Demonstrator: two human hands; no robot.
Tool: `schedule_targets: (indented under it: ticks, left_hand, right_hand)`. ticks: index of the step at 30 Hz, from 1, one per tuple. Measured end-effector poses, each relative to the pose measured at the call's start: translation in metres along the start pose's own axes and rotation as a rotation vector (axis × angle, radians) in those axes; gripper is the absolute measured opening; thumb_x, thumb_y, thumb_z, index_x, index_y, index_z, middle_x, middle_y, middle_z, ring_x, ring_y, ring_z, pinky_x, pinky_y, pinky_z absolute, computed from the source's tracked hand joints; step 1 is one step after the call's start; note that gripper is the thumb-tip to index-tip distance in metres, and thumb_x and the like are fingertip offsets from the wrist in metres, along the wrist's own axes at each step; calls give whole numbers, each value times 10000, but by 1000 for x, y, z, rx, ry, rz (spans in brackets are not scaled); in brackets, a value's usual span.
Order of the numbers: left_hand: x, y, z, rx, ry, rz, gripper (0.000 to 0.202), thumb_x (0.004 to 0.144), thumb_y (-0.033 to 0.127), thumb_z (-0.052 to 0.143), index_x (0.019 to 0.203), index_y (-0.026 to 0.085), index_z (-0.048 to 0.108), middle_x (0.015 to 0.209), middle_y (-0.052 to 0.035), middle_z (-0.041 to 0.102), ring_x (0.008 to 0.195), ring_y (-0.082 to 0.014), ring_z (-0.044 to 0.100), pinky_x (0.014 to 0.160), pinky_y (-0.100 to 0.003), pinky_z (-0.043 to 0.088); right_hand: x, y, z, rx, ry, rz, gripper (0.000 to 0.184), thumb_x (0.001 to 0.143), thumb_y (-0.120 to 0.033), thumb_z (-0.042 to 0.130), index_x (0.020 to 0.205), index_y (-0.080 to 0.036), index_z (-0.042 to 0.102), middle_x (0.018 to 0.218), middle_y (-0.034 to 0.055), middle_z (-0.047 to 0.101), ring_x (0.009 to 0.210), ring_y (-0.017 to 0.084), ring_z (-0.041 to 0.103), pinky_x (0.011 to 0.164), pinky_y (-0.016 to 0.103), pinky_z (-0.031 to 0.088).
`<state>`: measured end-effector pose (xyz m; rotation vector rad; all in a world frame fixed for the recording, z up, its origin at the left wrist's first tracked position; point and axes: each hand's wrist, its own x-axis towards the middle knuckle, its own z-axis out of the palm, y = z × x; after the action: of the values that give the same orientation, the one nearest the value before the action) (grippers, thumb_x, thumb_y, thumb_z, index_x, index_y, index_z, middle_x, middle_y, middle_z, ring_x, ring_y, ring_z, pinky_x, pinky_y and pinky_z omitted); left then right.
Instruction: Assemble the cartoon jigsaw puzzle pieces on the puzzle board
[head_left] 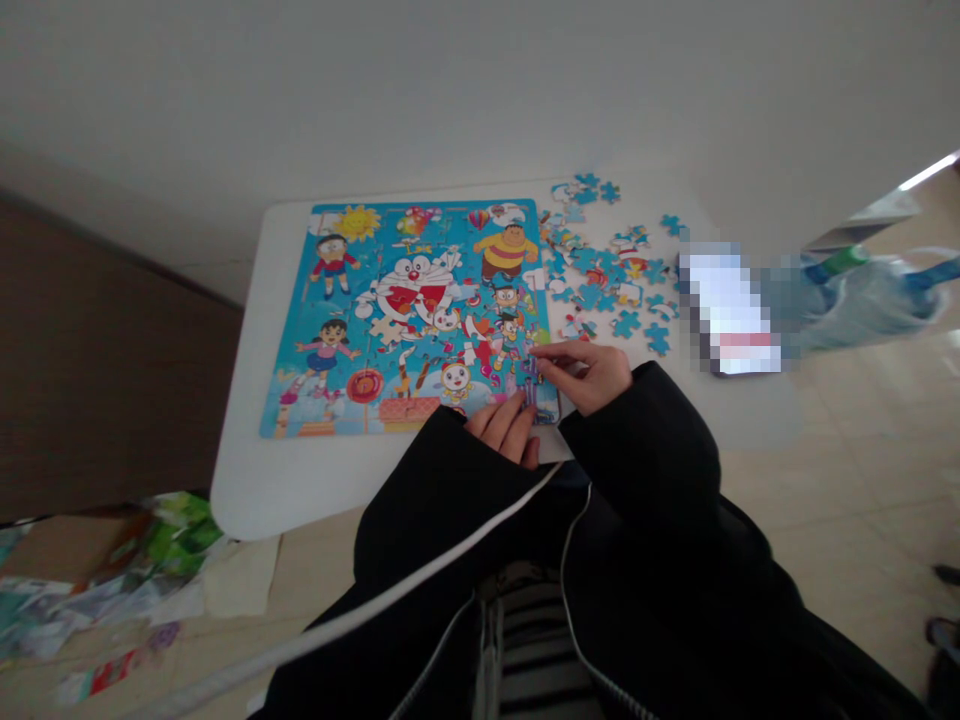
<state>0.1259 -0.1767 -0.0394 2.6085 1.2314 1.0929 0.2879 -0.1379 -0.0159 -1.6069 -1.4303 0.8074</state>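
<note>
A cartoon jigsaw puzzle with a blue border lies on the white table, its picture largely filled with pieces. At its lower right corner, my right hand pinches a small purplish puzzle piece between thumb and fingertips, low over the board. My left hand rests just below, its fingers stretched across the bottom edge of the puzzle; the sleeve covers the rest of it. Loose puzzle pieces lie in a scattered heap along the puzzle's right side, some overlapping its border.
A phone with a lit, blurred screen lies right of the loose pieces on the white table. A clear plastic bag or container is farther right. A white cable crosses before my body. Cardboard and wrappers lie on the floor at left.
</note>
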Motion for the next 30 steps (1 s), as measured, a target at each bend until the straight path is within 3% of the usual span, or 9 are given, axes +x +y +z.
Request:
schedule_targets:
  ticks: [12, 20, 25, 30]
  left_hand:
    - [0, -3, -1, 3, -1, 41, 267, 846, 206, 533, 1077, 93, 607, 1145, -105, 616, 946, -221, 573, 859, -359, 479]
    - [-3, -4, 9, 20, 98, 40, 267, 865, 240, 464, 1048, 120, 617, 1105, -74, 635, 904, -205, 567, 822, -351, 464]
    - [-3, -4, 11, 16, 108, 29, 259, 840, 212, 490, 1050, 118, 610, 1092, -88, 638, 896, -213, 573, 816, -366, 466]
    - [-3, -6, 11, 5, 135, 53, 245, 831, 216, 504, 1041, 130, 597, 1061, -95, 643, 891, -209, 574, 817, -365, 470]
  right_hand:
    - [2, -3, -2, 36, -60, -10, 198, 765, -272, 616, 912, -216, 736, 825, 27, 728, 629, 119, 629, 571, 250, 497]
    - [46, -32, -20, -363, -417, -290, 197, 779, -163, 581, 879, -217, 742, 842, 0, 727, 749, 132, 653, 682, 230, 470]
    - [70, -43, -9, -508, -751, -397, 232, 769, -93, 584, 896, -205, 743, 876, 1, 728, 798, 123, 648, 702, 210, 442]
    - [71, -34, -3, -395, -764, -520, 234, 809, -137, 556, 932, -227, 733, 926, -6, 722, 830, 120, 642, 725, 214, 440]
